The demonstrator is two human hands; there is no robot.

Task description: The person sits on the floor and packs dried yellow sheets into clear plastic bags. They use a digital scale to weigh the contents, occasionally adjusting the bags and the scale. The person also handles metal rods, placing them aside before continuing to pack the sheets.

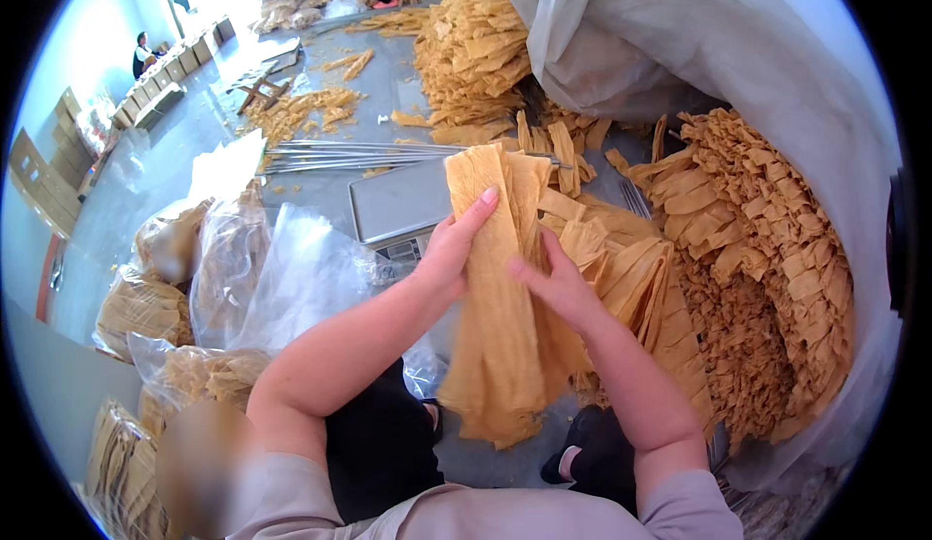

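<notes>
A bundle of long, flat, yellow-brown dried sheets (495, 307), which look like dried bean curd, hangs down in front of me. My left hand (462, 238) grips its upper left side, thumb across the front sheet. At the bundle's right side is my right hand (557, 278), thumb and fingers around its edge; the thumb is slightly blurred. Behind the bundle lies a scale with a grey metal platform (400, 201), partly hidden. Thin metal rods (349, 154) lie beyond it. More folded sheets (641, 285) rest to the right of my right hand.
Large piles of the sheets stand at the right (772, 263) and far centre (473, 52), under plastic film (655, 38). Filled clear bags (233, 271) and an empty-looking plastic bag (306, 271) lie left. Loose fragments (306, 114) litter the floor. Two people sit far off near cardboard boxes and sacks.
</notes>
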